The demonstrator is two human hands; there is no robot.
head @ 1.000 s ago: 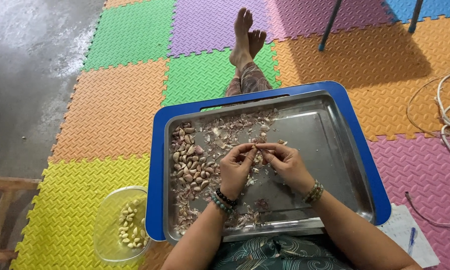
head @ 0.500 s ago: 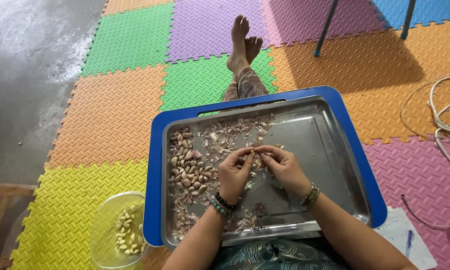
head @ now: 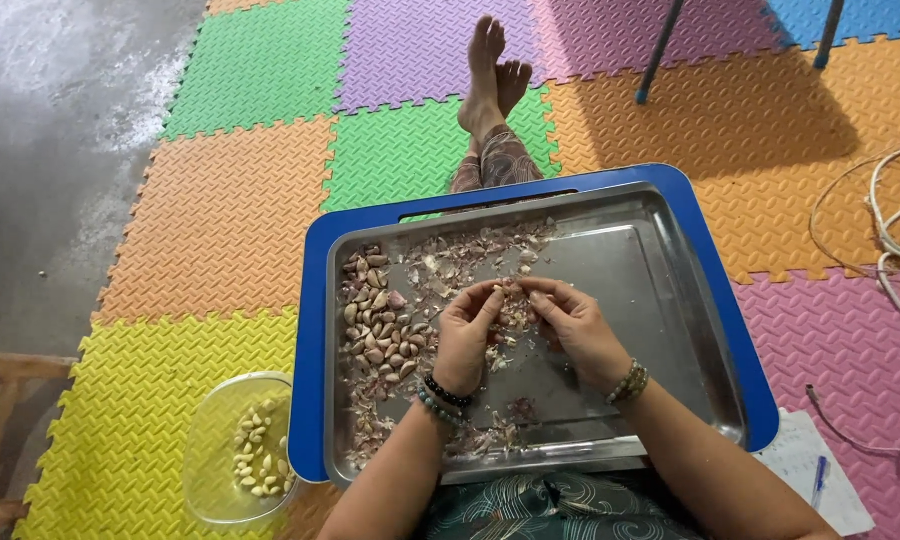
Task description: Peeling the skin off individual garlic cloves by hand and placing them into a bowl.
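Both hands pinch one garlic clove above the steel tray's middle: left hand and right hand closed on it with fingertips. A slip could flick it off among the papery skins.

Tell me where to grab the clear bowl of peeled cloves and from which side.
Take the bowl by its bare left rim, coming from above and from the left: the blue tray seems to overlap its right edge, and the cloves lie toward the right inside, so the left wall is free for the fingers.
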